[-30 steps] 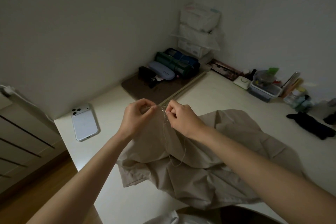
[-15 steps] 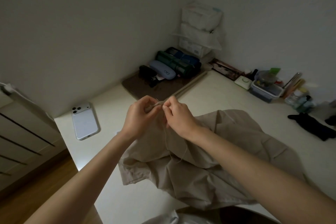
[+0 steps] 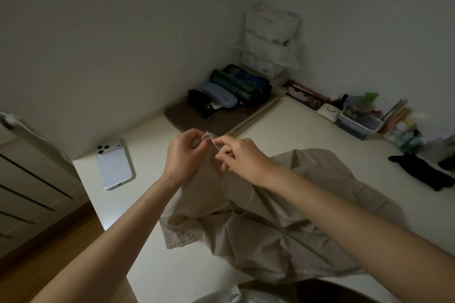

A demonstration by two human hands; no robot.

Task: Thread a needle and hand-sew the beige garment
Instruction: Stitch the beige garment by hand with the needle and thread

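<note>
Hands part, and the needle (image 3: 213, 143) shows between them.
Our left hand (image 3: 184, 158) pinches the garment (image 3: 283, 219), right hand (image 3: 243, 158) the needle; yanking could knot that slack thread (image 3: 250, 198).

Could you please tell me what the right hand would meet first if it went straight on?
Probably the fold of cloth pinched by the left hand, along the needle; depth is unclear.

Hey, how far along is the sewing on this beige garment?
Threading looks done: a thread loops down from near the needle over the beige garment. In hand: the left hand pinches a bunched fold while the right hand holds the needle angled at it, apparently mid-stitch. Left: pulling through and further stitches; finished stitches are too small to see.
</note>
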